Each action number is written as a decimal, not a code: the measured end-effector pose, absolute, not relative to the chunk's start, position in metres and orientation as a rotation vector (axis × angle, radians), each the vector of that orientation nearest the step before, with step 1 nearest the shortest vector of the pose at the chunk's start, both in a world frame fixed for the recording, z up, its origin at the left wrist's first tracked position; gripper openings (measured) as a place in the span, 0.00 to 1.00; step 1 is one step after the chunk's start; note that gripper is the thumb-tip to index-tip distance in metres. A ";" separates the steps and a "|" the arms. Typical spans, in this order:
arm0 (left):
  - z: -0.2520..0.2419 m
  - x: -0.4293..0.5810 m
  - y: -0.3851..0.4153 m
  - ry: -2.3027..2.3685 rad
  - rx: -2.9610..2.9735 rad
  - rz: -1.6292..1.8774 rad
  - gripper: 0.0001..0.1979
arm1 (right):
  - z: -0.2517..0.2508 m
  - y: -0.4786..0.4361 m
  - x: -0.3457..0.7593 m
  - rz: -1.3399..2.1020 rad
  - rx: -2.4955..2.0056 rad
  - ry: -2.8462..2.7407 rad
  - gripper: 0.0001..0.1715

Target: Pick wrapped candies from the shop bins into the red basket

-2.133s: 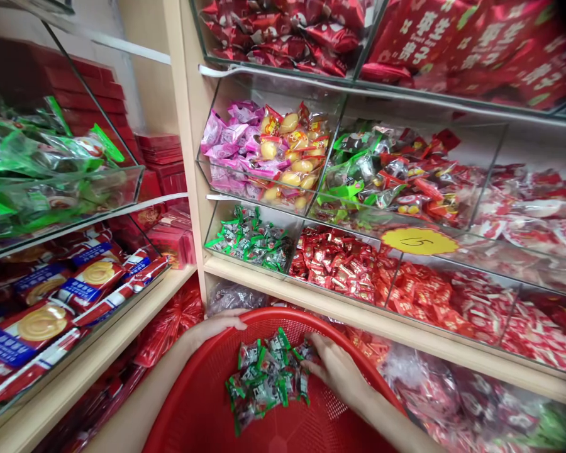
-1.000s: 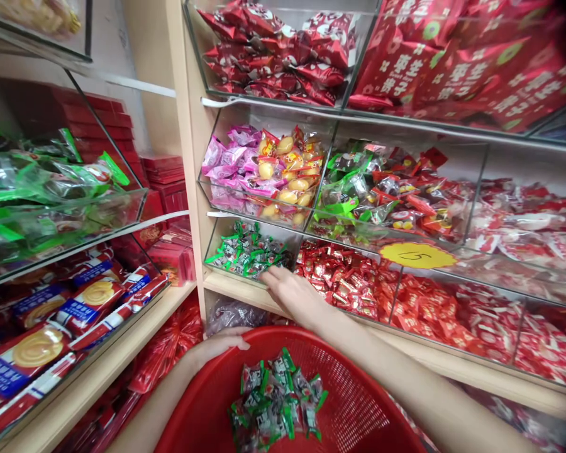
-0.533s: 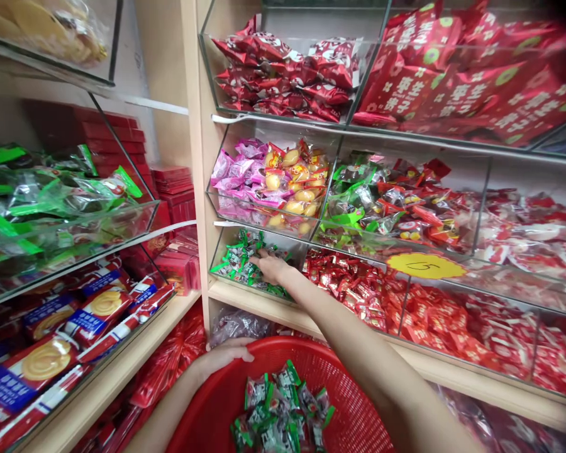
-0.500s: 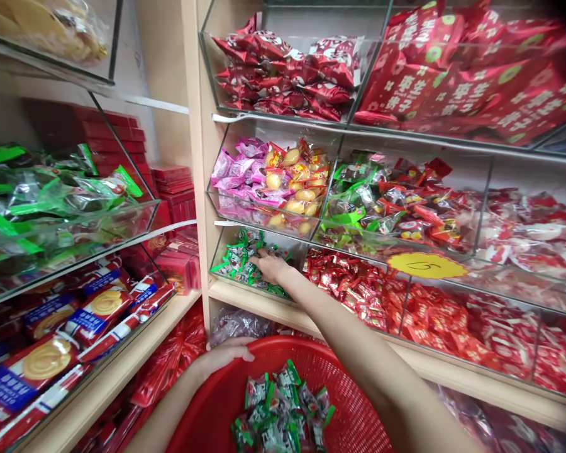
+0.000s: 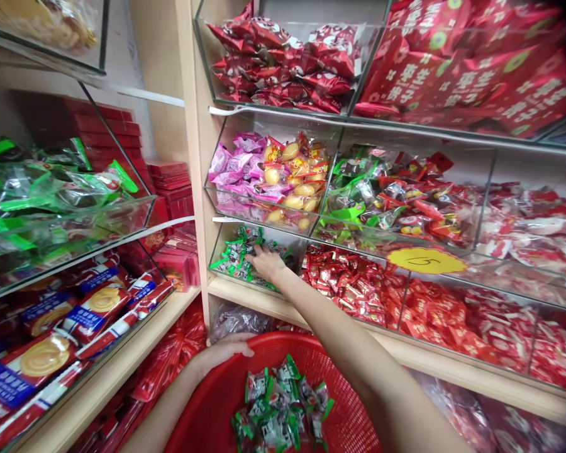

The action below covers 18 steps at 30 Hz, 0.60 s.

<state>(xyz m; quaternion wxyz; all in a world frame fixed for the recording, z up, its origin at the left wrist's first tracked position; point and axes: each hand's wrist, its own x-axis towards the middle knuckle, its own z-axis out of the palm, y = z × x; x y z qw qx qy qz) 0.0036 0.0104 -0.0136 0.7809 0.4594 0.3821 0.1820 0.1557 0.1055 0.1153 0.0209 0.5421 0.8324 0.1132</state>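
My right hand (image 5: pixel 268 263) reaches into the lower-left clear bin, its fingers down among small green-wrapped candies (image 5: pixel 238 253). The fingertips are partly hidden there, so whether they pinch a candy does not show. My left hand (image 5: pixel 227 352) is closed over the rim of a red plastic basket (image 5: pixel 353 402), on its far left side. Inside the basket lies a pile of green-and-clear wrapped candies (image 5: pixel 283 409), the same look as those in the bin.
Red-wrapped candies (image 5: pixel 339 283) fill the bins to the right. Above them hangs a yellow price tag (image 5: pixel 427 259) marked 15. A wooden upright (image 5: pixel 195 157) divides these shelves from the left ones, where biscuit packs (image 5: pixel 47 362) lie. The wooden shelf edge (image 5: pixel 249 297) runs just above the basket.
My right hand has shifted very slightly left and up within the green candies. My left hand and the basket stay almost where they were; the view has tilted a little.
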 end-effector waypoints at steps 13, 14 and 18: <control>-0.014 0.002 0.009 0.793 1.010 0.413 0.24 | 0.125 0.092 0.169 0.355 1.682 2.649 0.18; -0.014 0.002 0.009 0.792 1.012 0.413 0.25 | 0.126 0.091 0.170 0.345 1.693 2.647 0.18; -0.014 0.002 0.008 0.794 1.018 0.411 0.25 | 0.132 0.087 0.174 0.292 1.737 2.642 0.17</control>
